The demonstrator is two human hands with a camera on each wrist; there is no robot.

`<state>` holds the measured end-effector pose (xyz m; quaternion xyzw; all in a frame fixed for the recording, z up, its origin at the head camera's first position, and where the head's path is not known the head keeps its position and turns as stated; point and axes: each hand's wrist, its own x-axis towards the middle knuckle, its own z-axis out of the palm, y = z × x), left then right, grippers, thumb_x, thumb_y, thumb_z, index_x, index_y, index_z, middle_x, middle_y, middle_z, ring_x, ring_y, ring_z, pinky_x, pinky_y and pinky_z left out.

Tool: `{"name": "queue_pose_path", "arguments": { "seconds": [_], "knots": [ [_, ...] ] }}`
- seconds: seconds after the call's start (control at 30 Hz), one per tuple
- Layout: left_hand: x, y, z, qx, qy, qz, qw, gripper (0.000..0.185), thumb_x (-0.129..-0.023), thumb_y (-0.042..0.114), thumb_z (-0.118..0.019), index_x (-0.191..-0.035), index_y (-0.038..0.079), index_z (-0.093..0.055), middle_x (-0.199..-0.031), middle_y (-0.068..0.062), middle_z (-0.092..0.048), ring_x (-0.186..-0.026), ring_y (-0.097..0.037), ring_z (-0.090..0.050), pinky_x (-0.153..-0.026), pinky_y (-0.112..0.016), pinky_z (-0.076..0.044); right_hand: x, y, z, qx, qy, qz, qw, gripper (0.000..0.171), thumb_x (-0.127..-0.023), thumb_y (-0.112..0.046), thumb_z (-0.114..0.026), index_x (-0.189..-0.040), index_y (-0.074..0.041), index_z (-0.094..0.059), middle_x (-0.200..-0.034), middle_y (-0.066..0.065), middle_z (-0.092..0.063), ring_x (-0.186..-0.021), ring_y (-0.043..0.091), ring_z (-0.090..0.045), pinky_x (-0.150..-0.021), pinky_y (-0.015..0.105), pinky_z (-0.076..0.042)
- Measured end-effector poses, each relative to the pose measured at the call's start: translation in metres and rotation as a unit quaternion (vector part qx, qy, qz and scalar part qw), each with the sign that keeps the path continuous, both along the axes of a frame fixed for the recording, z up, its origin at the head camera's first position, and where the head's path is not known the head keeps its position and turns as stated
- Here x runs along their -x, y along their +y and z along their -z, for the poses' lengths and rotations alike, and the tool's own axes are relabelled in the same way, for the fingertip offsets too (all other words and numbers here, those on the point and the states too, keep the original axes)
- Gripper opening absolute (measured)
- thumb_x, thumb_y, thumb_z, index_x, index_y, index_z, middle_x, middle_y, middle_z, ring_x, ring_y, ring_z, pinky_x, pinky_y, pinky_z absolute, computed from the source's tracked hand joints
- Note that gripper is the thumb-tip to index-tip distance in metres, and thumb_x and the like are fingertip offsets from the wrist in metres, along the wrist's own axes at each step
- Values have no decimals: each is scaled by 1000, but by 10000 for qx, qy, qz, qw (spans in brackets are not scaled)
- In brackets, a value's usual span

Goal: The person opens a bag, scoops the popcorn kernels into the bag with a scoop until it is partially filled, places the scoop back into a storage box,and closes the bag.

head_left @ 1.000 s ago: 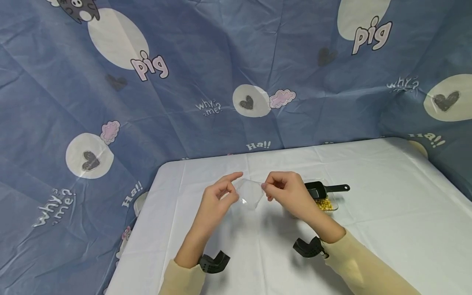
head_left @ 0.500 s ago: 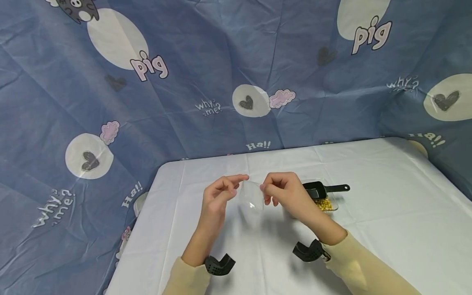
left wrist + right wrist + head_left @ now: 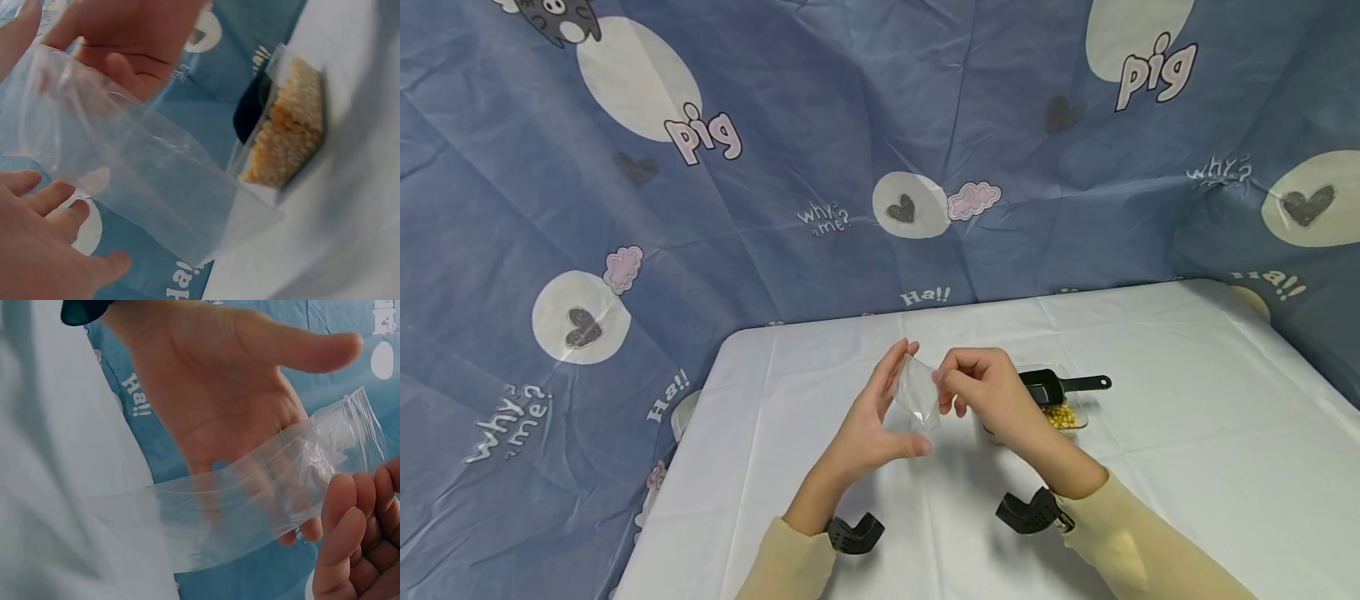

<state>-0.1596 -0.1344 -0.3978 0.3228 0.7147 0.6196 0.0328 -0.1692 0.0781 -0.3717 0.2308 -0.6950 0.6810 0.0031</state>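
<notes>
A clear zip-lock bag (image 3: 919,390) hangs between the two hands above the table; no contents show in it. My right hand (image 3: 983,390) pinches the bag near its upper edge, seen also in the right wrist view, where the zip strip (image 3: 362,422) shows beside its fingers. My left hand (image 3: 872,421) has straight fingers and a thumb spread wide. It lies along the bag's left side, its fingers behind the clear film in the right wrist view. Whether its fingertips touch the film is hard to tell.
Right of the right hand stands a clear container (image 3: 1081,417) of yellow corn kernels (image 3: 1058,415), partly hidden by that arm. A black scoop (image 3: 1047,387) lies on it, handle pointing right. White cloth (image 3: 1187,467) covers the table; a blue printed curtain (image 3: 820,125) hangs behind.
The left hand's fingers, bent at the bag's top edge before, have straightened, and the thumb has swung down and out. The bag has turned narrower in view. The right hand has barely moved.
</notes>
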Motion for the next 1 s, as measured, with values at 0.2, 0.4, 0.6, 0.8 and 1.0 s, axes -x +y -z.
{"name": "queue_pose_path", "arguments": {
  "seconds": [0.2,0.4,0.6,0.8,1.0],
  "knots": [
    [-4,6,3,299,154,-418,9986,119,-68,66,-82,-161,34,-17,-164,12,-24,-148,-13,-25,-113,-61,-22,-2,-2,-2,135,-108,-78,9998,19,-89,3,-56,-73,-2,-65,-64,16,-62,-60,32,-61,-50,36,-51],
    [-5,7,5,20,164,-515,9985,111,-72,60,-84,-159,31,-24,-159,1,-34,-138,-19,-39,-102,-59,-34,-6,-5,-4,17,-272,-184,9995,21,-89,3,-53,-73,-3,-65,-65,16,-64,-63,32,-64,-53,39,-54],
    [-6,7,6,-84,74,-476,9988,97,-77,45,-88,-155,31,-32,-152,-3,-42,-132,-25,-45,-96,-56,-43,-7,-5,-2,-56,-317,-206,9993,21,-91,2,-53,-74,-3,-66,-67,15,-64,-64,31,-64,-55,41,-54],
    [-5,8,6,-28,436,-522,9977,103,-74,54,-86,-157,29,-30,-147,0,-47,-136,-24,-42,-105,-63,-33,-7,-5,-2,78,-503,-235,9984,22,-91,1,-52,-72,-1,-64,-69,18,-64,-65,32,-65,-56,41,-55],
    [-5,6,7,43,390,-661,9970,97,-76,44,-89,-155,31,-34,-145,5,-50,-136,-20,-43,-106,-60,-35,-7,-5,-3,224,-702,-299,9968,22,-92,-1,-53,-73,2,-63,-72,21,-64,-67,33,-67,-61,46,-58]
  ]
}}
